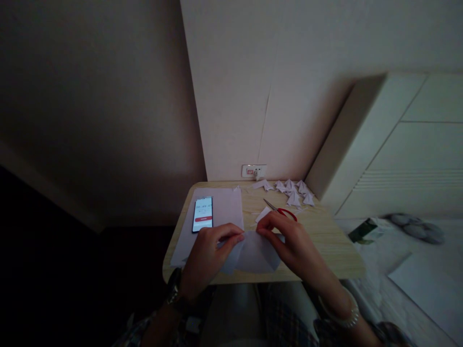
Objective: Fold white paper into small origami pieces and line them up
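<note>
A sheet of white paper (257, 253) hangs between my two hands over the front part of the small wooden table (336, 246). My left hand (213, 250) pinches its upper edge with thumb and forefinger. On the other side my right hand (285, 238) pinches the same edge, a short gap away. Just beyond the right hand lie red-handled scissors (285, 212), with a small paper scrap (263, 214) beside them. A lit phone (203, 215) showing a timer rests on a stack of white paper (227, 205) near my left hand.
Several folded paper pieces (293, 196) sit at the table's back right, near a wall socket (254, 170). To the right is a bed with a green and white box (369, 230), a grey patterned object (415, 227) and a white sheet (430, 284).
</note>
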`<state>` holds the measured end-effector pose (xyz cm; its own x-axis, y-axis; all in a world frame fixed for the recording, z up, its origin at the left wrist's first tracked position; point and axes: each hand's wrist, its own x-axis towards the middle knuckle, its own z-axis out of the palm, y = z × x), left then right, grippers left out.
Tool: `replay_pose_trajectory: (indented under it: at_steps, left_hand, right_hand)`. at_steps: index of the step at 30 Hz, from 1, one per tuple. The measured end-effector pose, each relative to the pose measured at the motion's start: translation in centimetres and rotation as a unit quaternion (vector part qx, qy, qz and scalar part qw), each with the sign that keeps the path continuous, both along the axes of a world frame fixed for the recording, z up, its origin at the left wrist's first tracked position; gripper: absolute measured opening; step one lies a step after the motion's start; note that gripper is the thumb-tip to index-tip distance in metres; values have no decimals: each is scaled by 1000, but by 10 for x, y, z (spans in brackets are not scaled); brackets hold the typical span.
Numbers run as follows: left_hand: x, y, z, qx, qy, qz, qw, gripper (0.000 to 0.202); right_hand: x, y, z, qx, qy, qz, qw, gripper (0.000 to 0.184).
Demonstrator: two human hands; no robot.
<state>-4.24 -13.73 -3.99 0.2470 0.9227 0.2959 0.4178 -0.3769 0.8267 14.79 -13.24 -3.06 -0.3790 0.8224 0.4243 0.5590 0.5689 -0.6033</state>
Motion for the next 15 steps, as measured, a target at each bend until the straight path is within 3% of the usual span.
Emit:
replay_pose_trajectory:
  at_steps: [15]
  left_hand:
    - [-8, 4, 0, -4, -20, 34, 999, 13]
  right_hand:
    - [2, 4, 0, -5, -12, -30, 999, 13]
